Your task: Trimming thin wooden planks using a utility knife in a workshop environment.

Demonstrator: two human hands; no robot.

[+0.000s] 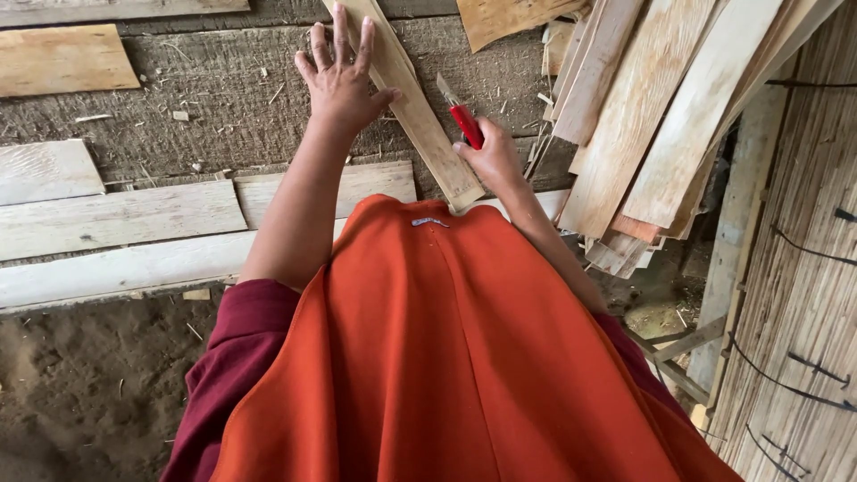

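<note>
Your wooden strip [412, 107] looks pale, matt, raw-sawn. At its three o'clock, the knife [465, 123] handle is glossy red plastic. The workbench [214, 98] is rough grey wood.

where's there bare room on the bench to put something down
Free: the rough bench top left of the left hand, above the pale planks. Crowded: the stacked slats right of the right hand.

Two hands [339, 85], one red-handled knife [464, 120], one wooden strip [411, 107] under them, three pale boards [116, 219] at left, one leaning stack of slats [661, 116]
</note>
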